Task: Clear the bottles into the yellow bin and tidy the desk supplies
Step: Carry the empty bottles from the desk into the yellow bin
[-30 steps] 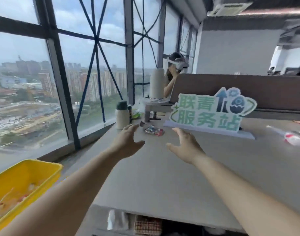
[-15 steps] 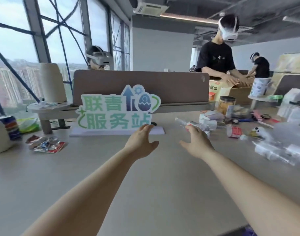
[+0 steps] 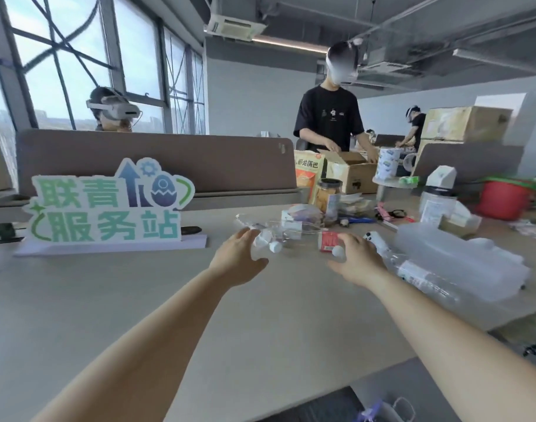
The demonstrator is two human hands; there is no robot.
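Both hands out over desk (image 3: 169,315), fingers spread, nothing gripped. My left hand (image 3: 237,259) just short of clear bottle (image 3: 269,236) lying on its side, white cap toward me. My right hand (image 3: 356,259) at red-labelled bottle (image 3: 329,242); touching or not, cannot tell. More clear bottles (image 3: 428,278) lie to its right. Jar (image 3: 327,197) behind holds something tan. Cardboard box (image 3: 350,175) open, contents hidden.
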